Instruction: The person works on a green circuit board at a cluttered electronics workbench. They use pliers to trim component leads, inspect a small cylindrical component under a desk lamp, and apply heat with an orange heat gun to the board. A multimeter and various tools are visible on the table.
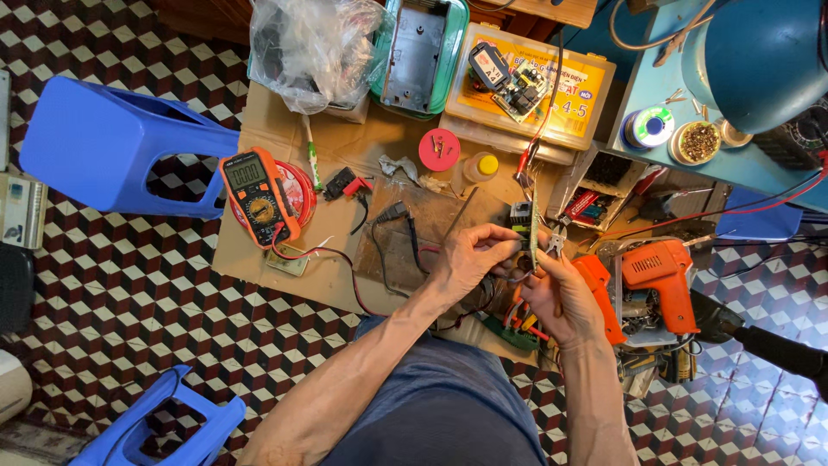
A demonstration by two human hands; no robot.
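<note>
My left hand (470, 259) pinches the edge of a small green circuit board (528, 231), held on edge above the cardboard mat (285, 138). My right hand (556, 298) grips the board's lower part from the right, fingers closed around it. Several coloured wires (520, 315) hang from the board below my hands. An orange multimeter (257, 197) lies on the mat to the left, with its leads trailing toward me.
An orange soldering gun (660, 285) lies to the right. A yellow-lidded parts box (535, 86) and a teal plastic case (420, 52) sit at the back. Blue plastic stools (103, 142) stand left on the chequered floor. A solder spool (648, 128) rests on the blue table.
</note>
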